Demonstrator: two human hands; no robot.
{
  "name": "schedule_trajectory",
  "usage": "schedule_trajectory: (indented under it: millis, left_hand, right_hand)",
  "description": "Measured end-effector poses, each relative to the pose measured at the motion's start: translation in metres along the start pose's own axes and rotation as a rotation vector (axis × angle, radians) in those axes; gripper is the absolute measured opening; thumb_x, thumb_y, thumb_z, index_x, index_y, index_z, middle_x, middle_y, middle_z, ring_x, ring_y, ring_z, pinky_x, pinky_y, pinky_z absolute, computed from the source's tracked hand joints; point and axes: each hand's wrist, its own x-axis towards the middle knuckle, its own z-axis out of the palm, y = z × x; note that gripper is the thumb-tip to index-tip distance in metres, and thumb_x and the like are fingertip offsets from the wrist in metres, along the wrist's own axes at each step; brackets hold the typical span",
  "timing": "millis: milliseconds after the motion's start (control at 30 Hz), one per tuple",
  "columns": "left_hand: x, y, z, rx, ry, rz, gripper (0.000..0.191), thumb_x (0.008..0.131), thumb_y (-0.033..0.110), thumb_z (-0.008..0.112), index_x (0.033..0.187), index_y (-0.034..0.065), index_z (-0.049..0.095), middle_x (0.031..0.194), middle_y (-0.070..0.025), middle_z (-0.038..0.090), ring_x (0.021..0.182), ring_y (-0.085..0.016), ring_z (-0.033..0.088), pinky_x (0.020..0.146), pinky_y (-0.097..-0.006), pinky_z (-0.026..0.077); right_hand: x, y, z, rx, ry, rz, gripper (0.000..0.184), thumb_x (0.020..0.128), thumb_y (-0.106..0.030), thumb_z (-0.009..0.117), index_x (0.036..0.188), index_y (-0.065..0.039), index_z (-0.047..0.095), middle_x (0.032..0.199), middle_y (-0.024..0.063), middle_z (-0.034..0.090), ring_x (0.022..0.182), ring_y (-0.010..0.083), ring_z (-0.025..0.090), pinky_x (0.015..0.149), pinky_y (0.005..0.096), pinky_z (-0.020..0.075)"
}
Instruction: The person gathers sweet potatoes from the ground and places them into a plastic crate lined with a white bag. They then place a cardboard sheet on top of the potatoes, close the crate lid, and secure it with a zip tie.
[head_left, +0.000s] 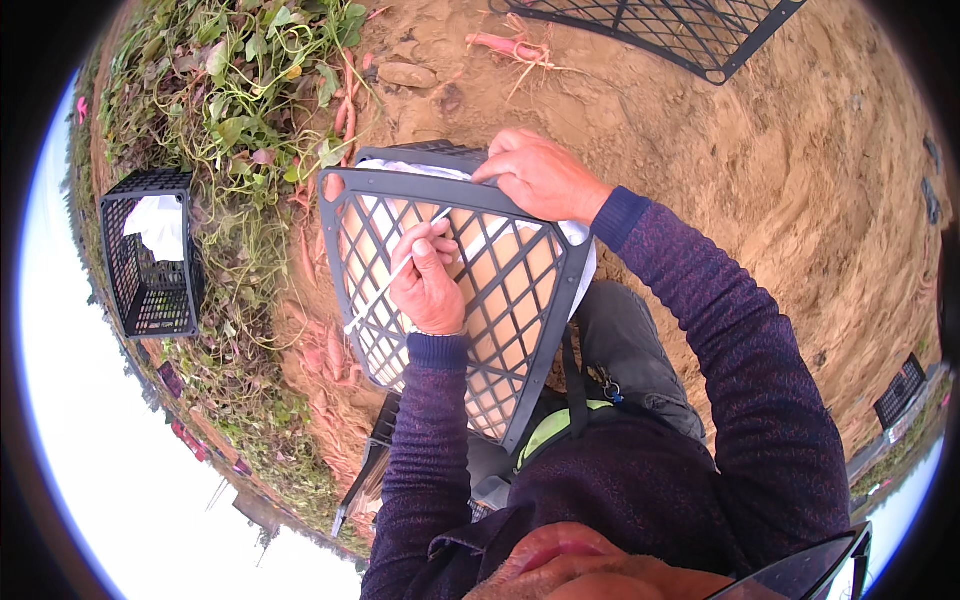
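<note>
Before my body sits a black plastic crate (450, 150) topped by a black lattice panel (517, 330). Brown cardboard-like sheet (491, 330) and white lining (589, 270) show through and around the lattice. A thin white cable tie (379, 295) slants across the panel, and my left hand (426, 281) pinches it between thumb and fingers. At the far rim of the panel, my right hand (536, 176) has its fingers curled over the edge; its fingertips are partly hidden.
Sweet potatoes (349, 105) lie in a row beside leafy vines (255, 90) on the left. One sweet potato (514, 46) rests on sandy soil near another black lattice crate (637, 30). Farther left stands a black crate (150, 255) with white lining.
</note>
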Motion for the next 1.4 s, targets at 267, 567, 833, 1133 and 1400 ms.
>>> schedule_trajectory:
  millis: [267,567,833,1133,1400]
  left_hand:
    - [-0.001,0.001,0.001,0.023,-0.021,-0.054,0.027,0.113,0.021,0.053,0.12,-0.0014,0.066,0.105,-0.0094,0.075,0.078,-0.009,0.062,0.07,-0.0231,0.05]
    - [0.013,-0.003,0.015,0.214,-0.019,-0.032,0.025,0.111,0.019,0.058,0.112,-0.0015,0.073,0.087,-0.0064,0.073,0.082,-0.013,0.067,0.077,-0.0278,0.053]
    - [0.017,-0.005,0.011,0.292,-0.05,-0.011,0.028,0.111,0.022,0.058,0.111,-0.0012,0.074,0.087,-0.0065,0.073,0.08,-0.014,0.066,0.077,-0.0286,0.052]
    - [0.006,-0.012,0.006,-0.091,0.017,-0.119,0.026,0.113,0.021,0.052,0.128,0.0016,0.06,0.093,-0.0053,0.07,0.078,-0.011,0.061,0.074,-0.0263,0.051]
    - [0.007,-0.02,0.006,0.161,-0.076,0.065,0.023,0.11,0.019,0.059,0.115,-0.0017,0.069,0.098,-0.0055,0.071,0.081,-0.01,0.062,0.074,-0.0249,0.05]
  right_hand:
    - [0.0,0.001,0.003,0.034,0.013,0.037,0.031,0.092,-0.01,0.056,0.108,-0.015,0.082,0.105,0.0106,0.067,0.109,0.0311,0.062,0.097,0.0428,0.0502]
    - [-0.001,0.002,0.003,0.061,0.048,0.067,0.033,0.092,-0.01,0.057,0.116,-0.013,0.08,0.108,0.0122,0.066,0.11,0.0316,0.063,0.098,0.0414,0.0507]
    - [0.021,0.039,-0.014,0.367,-0.228,0.371,0.035,0.097,-0.018,0.06,0.123,0.0,0.075,0.118,0.014,0.077,0.109,0.0216,0.07,0.097,0.0343,0.0525]
    - [0.044,0.025,-0.026,0.301,-0.324,0.367,0.032,0.093,-0.019,0.065,0.12,-0.006,0.078,0.112,0.0092,0.079,0.105,0.02,0.071,0.094,0.0334,0.0534]
    - [0.019,-0.077,-0.017,-0.024,-0.06,-0.288,0.033,0.082,-0.035,0.08,0.103,-0.01,0.072,0.095,0.0069,0.065,0.1,0.0311,0.065,0.082,0.0462,0.0543]
